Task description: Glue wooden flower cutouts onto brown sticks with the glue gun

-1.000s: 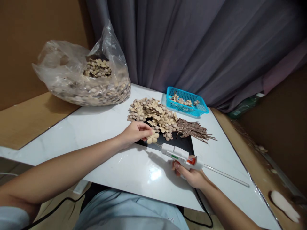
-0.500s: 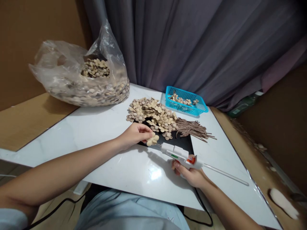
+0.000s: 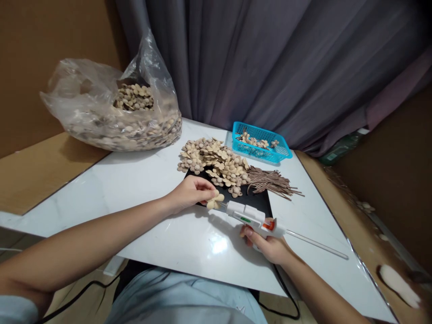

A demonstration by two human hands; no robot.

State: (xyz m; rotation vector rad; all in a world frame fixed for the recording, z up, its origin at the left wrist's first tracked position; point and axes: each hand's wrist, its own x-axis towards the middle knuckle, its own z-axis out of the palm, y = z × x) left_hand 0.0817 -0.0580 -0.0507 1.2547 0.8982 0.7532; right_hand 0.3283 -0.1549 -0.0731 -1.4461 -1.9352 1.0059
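Between thumb and fingers, my left hand (image 3: pixel 195 193) pinches a cream flower piece (image 3: pixel 215 201) above the front of a black tray (image 3: pixel 261 200). My right hand (image 3: pixel 266 243) is wrapped round the handle of a white glue gun (image 3: pixel 248 214), whose nozzle points left and meets or nearly meets the flower. A clear glue stick (image 3: pixel 317 244) sticks out of the gun's back. Behind my hands, a heap of flower pieces (image 3: pixel 216 159) lies on the tray, with a bundle of brown stems (image 3: pixel 273 181) to its right.
A blue basket (image 3: pixel 281 155) with flowers and stems stands at the back right of the white table (image 3: pixel 151 247). A large clear plastic bag (image 3: pixel 135 130) of flower pieces is at the back left. A black cable (image 3: pixel 286 292) hangs at the front edge.
My left hand and the flower have shifted very slightly right and down, closer to the nozzle. The glue gun has hardly moved.
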